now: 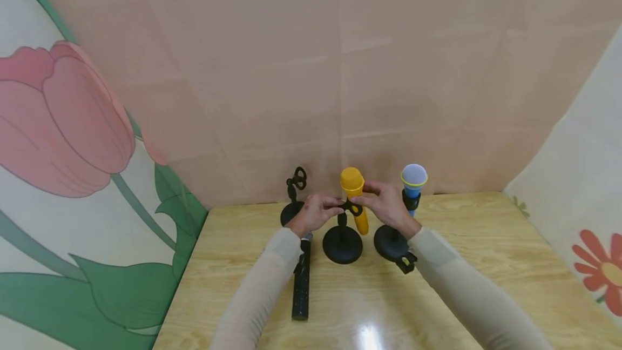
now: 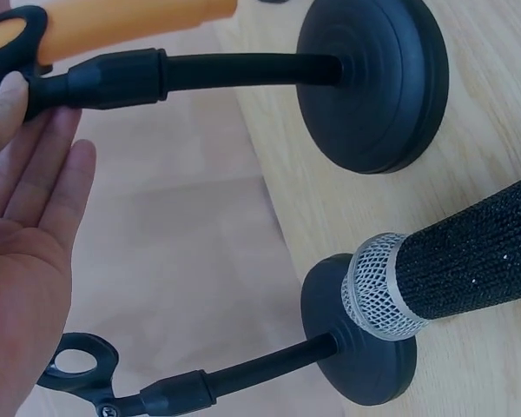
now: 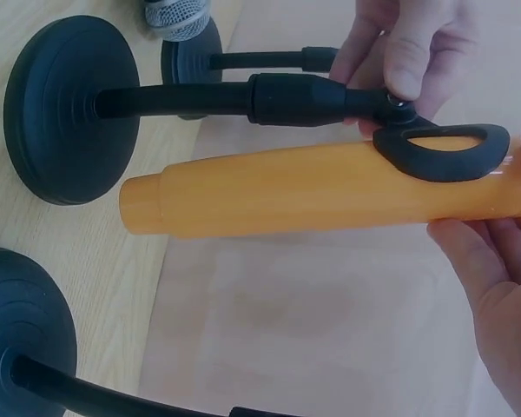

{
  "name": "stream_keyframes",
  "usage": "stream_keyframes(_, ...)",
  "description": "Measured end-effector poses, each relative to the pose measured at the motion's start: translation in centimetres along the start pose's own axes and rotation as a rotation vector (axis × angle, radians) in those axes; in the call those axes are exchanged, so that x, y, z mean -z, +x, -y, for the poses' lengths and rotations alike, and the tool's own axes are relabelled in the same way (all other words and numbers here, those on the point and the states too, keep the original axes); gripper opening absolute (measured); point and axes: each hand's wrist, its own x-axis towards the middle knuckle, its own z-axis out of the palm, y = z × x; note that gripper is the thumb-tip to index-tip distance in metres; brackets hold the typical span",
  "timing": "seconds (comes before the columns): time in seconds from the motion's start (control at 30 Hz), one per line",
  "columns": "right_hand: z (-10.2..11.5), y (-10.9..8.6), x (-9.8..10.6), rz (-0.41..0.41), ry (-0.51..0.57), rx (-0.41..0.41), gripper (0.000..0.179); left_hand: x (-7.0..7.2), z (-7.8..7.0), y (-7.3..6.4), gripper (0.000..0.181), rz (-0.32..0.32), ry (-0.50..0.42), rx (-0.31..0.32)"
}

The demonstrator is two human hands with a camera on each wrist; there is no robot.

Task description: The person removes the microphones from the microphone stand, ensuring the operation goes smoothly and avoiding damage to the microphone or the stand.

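Observation:
My left hand pinches the neck of the middle black stand, just below its ring clip. In my right hand is a yellow-orange microphone, gripped near its head, with its narrow tail end pointing down toward the table. The clip's ring overlaps the microphone body in the right wrist view, and orange shows through its opening. The stand's round base rests on the table, its stem upright. Part of the microphone's head is out of the right wrist view.
A second black stand with a bare ring clip stands at left. Nearby is a sparkly black microphone with a silver mesh head. At right, another stand bears a blue microphone; a small black piece is by its base.

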Motion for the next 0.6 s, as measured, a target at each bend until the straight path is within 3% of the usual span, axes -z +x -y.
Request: stream_keyframes(0.6,0.74,0.55,0.55,0.037,0.043,0.003,0.039,-0.03,0.07,0.19,0.02,-0.004,0.018,0.013)
